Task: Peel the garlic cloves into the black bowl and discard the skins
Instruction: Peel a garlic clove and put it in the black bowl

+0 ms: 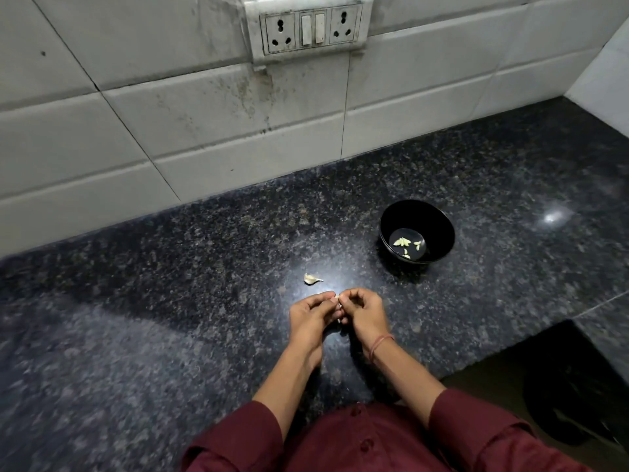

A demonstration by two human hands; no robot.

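- Holding entry: left hand (311,316) and right hand (366,315), brought together low over the granite countertop (170,301). The fingers of both are curled inward and their tips meet.
- Garlic clove (338,305): one small piece, pinched between the fingertips of both hands. Only a pale sliver shows between them, so whether any skin is on it cannot be told.
- Loose clove (312,278): pale and papery-looking, with a pointed tail turned to the right. It lies on the countertop just beyond the hands and slightly to their left, touching neither.
- Black bowl (439,226): round and glossy, upright on the countertop. It sits beyond the hands and to their right, well apart from the loose clove.
- Peeled cloves (401,242): several small yellowish pieces on the floor of the bowl, one close cluster with a few singles beside it.
- Thread band (381,344): reddish, worn round the right wrist.
- Maroon shirt (340,444): buttoned front, with sleeves ending near the elbows and both forearms bare.
- Tiled wall (170,131): white, streaked and stained, rising behind the countertop.
- Socket panel (308,28): set in the wall, two sockets flanking a pair of switches.
- Dark recess (571,403): lower right, past the countertop's edge. It holds a black rounded thing too dim to identify.
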